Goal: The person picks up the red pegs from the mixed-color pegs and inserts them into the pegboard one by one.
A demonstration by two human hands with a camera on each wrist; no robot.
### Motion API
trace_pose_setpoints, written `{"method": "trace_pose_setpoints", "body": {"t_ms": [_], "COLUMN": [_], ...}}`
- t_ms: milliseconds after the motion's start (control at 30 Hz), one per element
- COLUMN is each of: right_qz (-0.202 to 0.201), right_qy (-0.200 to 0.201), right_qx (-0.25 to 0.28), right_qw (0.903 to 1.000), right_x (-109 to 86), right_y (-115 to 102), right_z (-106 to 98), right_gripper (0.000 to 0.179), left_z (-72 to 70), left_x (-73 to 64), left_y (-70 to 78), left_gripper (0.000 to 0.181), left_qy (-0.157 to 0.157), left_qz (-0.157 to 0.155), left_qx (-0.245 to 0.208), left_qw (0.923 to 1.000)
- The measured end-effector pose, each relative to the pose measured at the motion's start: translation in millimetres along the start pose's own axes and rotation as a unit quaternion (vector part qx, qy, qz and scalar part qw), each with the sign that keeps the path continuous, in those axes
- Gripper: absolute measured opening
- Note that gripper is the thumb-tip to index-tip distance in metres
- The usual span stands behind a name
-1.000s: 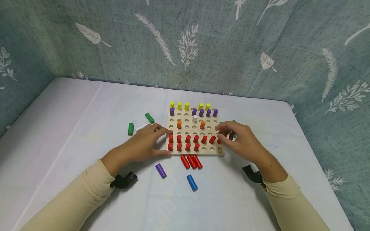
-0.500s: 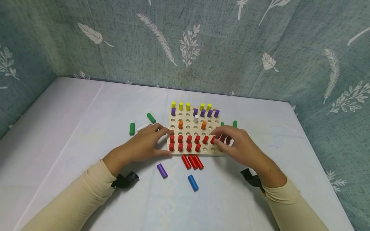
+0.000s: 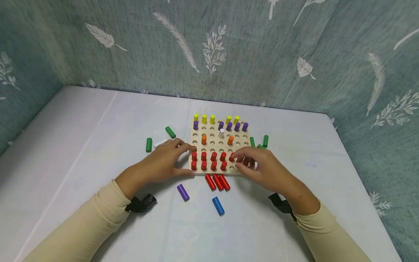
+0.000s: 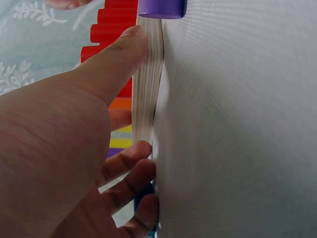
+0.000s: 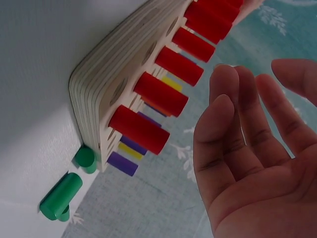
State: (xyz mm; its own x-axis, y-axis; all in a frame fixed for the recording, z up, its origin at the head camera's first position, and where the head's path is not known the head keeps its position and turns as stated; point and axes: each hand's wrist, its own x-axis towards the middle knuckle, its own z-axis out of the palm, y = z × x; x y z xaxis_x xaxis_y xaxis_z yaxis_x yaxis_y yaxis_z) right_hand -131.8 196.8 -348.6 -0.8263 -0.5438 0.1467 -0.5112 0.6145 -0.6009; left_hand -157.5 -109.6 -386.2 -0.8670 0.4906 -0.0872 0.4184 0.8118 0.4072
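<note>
A wooden pegboard (image 3: 199,174) lies on the white-covered table, with upright red pegs (image 5: 138,129) in its two near rows. My left hand (image 3: 163,160) is at the board's near left corner. In the left wrist view its straight thumb (image 4: 116,62) rests against the layered board edge, while the other fingers lie loosely bent along the side. Over the near right part of the board hovers my right hand (image 3: 262,167), covering some pegs and holes in the head view. From the right wrist, its loosely bent fingers (image 5: 213,134) hold nothing and stand apart from the red pegs.
Yellow (image 3: 212,119), purple (image 3: 229,126), white (image 3: 221,133) and orange pegs (image 3: 204,139) stand farther back. Before the board lie several red pegs (image 3: 210,182), a purple peg (image 3: 183,192) and a blue peg (image 3: 218,206). Green pegs lie left (image 3: 148,145) and right (image 3: 266,141).
My right hand has moved left along the near red rows, uncovering green pegs at the board's right and covering more red pegs. My left hand stays at the corner.
</note>
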Motion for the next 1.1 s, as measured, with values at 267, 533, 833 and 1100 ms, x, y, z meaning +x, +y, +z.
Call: {"method": "trace_pose_setpoints", "body": {"t_ms": [267, 533, 833, 1100], "right_qz": [-0.008, -0.002, 0.012, 0.023], "right_qy": [-0.015, -0.040, -0.065, -0.083], "right_qx": [-0.006, -0.004, -0.007, -0.018], "right_qw": [0.9998, 0.9992, 0.9978, 0.9961], "right_x": [-1.3, -0.9, 0.5, 1.5], "right_y": [-3.0, -7.7, -10.9, -13.5], "right_z": [2.4, 5.4, 10.4, 13.4], "right_gripper": [0.020, 0.019, 0.021, 0.021], "left_z": [-0.5, -1.9, -3.4, -2.4], "left_x": [0.8, 1.5, 0.9, -0.3], "left_y": [0.6, 0.4, 0.9, 0.4], "left_gripper": [0.080, 0.080, 0.079, 0.080], "left_qy": [-0.007, -0.001, 0.003, 0.001], "left_qz": [-0.003, -0.001, 0.001, -0.005], "left_qx": [-0.004, -0.001, 0.002, 0.004], "left_qw": [1.0000, 1.0000, 1.0000, 1.0000]}}
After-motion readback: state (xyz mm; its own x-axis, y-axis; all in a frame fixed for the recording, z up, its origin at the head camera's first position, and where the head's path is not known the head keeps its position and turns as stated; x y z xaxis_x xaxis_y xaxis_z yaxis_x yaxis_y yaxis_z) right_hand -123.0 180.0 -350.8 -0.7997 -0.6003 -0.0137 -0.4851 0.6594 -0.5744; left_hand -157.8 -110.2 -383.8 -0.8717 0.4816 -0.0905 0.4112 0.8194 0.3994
